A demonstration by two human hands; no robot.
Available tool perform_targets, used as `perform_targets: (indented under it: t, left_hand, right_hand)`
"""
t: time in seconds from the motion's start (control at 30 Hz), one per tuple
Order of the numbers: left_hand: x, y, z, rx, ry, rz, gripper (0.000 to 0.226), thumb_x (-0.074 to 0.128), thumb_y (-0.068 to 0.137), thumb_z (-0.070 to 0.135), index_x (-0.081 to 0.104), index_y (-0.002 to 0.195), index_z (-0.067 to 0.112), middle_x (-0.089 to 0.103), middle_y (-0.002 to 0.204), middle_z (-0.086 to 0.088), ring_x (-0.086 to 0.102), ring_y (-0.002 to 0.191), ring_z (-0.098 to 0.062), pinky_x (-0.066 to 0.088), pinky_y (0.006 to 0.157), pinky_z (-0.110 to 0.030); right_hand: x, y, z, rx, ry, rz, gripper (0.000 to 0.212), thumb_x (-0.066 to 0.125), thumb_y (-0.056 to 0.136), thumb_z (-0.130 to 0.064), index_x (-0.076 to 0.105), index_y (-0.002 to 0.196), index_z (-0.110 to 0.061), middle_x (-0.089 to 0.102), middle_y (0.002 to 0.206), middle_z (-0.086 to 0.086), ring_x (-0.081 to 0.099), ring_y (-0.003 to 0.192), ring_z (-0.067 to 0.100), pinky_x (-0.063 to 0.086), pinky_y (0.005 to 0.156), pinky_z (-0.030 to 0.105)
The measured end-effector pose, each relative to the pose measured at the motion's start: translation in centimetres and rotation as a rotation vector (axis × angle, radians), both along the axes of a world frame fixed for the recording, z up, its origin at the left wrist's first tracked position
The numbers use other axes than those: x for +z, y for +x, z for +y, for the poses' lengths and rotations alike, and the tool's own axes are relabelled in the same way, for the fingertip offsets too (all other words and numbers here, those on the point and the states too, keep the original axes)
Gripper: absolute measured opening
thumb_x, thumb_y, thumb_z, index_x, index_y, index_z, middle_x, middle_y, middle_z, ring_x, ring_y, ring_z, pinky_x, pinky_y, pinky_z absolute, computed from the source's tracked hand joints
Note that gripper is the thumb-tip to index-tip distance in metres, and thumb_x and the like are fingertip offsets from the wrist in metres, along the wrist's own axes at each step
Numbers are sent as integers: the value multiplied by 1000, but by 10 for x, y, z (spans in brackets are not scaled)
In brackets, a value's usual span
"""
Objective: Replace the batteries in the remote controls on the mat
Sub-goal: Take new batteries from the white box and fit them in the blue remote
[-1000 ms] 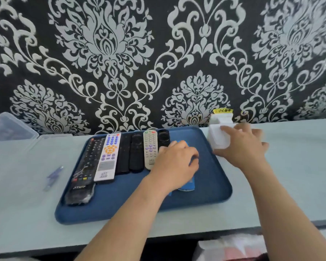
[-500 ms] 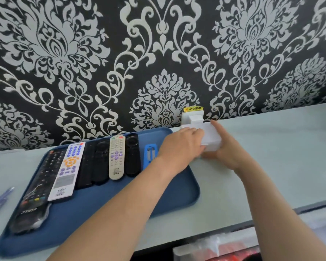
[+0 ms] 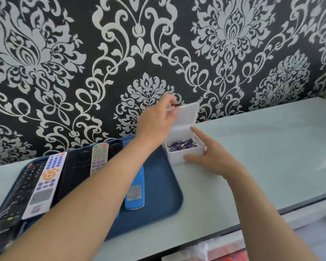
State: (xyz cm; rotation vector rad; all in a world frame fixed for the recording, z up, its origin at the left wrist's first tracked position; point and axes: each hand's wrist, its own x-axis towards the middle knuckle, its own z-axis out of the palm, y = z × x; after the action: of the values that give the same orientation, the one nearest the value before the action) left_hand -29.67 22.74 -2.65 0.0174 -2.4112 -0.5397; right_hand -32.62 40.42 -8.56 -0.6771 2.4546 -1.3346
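Batteries [image 3: 183, 145] lie nine-to-three in the box [image 3: 175, 156], ten o'clock from the nearer right hand [image 3: 213, 157], whose straight fingers [image 3: 196, 131] brace it; left fingers [image 3: 169, 108] pinch the lid [image 3: 186, 117].

Remote controls [image 3: 45, 183] side by side on mat [image 3: 162, 189], mat on table [image 3: 271, 157], box [image 3: 184, 156] at mat's far right corner, batteries [image 3: 182, 145] in box, lid [image 3: 186, 117] raised behind.

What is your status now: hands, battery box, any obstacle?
Left hand pinches translucent white lid, raised open. Right hand steadies small white plastic box. Purple batteries exposed inside, nothing over them.
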Motion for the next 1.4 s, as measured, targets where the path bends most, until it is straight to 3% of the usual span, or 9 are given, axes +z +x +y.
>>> perform_targets:
  t: [0.1, 0.3, 0.43, 0.53, 0.67, 0.83, 1.0, 1.2, 1.4]
  left_hand:
    - [-8, -9, -14, 148, 264, 53, 10, 51, 92, 11, 59, 94, 17, 58, 98, 1, 54, 77, -16, 46, 74, -34]
    - [-25, -10, -11, 129, 97, -498, 25, 44, 93, 19, 65, 105, 23, 62, 105, 0, 56, 103, -24, 43, 82, -32]
    - [-10, -9, -12, 171, -112, -681, 29, 46, 92, 28, 57, 119, 31, 52, 124, -1, 34, 122, -26, 36, 97, -40]
    - [-7, 1, -6, 20, -314, -353, 26, 55, 86, 17, 68, 105, 28, 59, 112, 3, 47, 110, -20, 43, 91, -38]
    - [-8, -1, 11, -118, -450, -622, 32, 53, 83, 10, 74, 94, 30, 68, 82, 2, 61, 81, -22, 49, 64, -32]
    - [-2, -12, 23, -107, -674, -760, 35, 53, 83, 5, 72, 98, 29, 60, 79, 1, 54, 67, -20, 36, 48, -26]
    - [13, -17, 34, -213, -814, -898, 26, 48, 82, -1, 62, 86, 20, 49, 69, 5, 45, 58, -12, 33, 47, -26]
    - [9, -19, 17, -248, -543, -854, 17, 64, 79, 10, 74, 86, 21, 56, 60, 4, 50, 60, -15, 40, 52, -25]
    - [12, -2, 8, -276, 254, -719, 13, 67, 88, 12, 71, 99, 16, 72, 78, -2, 57, 59, -12, 47, 56, -17]
  right_hand:
    - [3, 2, 1, -12, -15, -36, 82, 74, 83, -43, 31, 152, -35, 39, 154, -8, 35, 141, 11, 29, 112, 26]
    - [9, 2, 0, -63, -3, -21, 75, 73, 83, -45, 39, 148, -34, 43, 152, -7, 38, 139, 11, 29, 98, 20]
    - [10, 1, 0, -85, -23, -44, 71, 77, 80, -42, 46, 143, -35, 46, 149, -6, 38, 138, 10, 31, 96, 22]
    - [13, 3, -2, -98, -6, -32, 65, 77, 80, -40, 51, 138, -32, 52, 137, -4, 48, 127, 14, 36, 90, 24]
    - [15, 3, -3, -94, 26, -35, 57, 74, 82, -40, 55, 135, -28, 58, 127, -2, 56, 105, 15, 42, 73, 24]
    - [17, 3, -2, -102, 14, -21, 43, 53, 98, -25, 53, 140, -18, 53, 144, -2, 44, 135, 15, 30, 94, 19]
    - [16, 1, -6, -127, 54, -1, 36, 50, 96, -17, 61, 129, -8, 62, 133, 11, 52, 127, 26, 41, 100, 33]
    - [15, 0, -10, -166, 80, 7, 44, 50, 96, -20, 53, 140, -18, 53, 145, 4, 45, 135, 22, 36, 102, 28]
    - [22, 4, -12, -295, 36, 66, 46, 41, 92, -5, 61, 130, -21, 61, 133, 8, 47, 129, 31, 42, 101, 36]
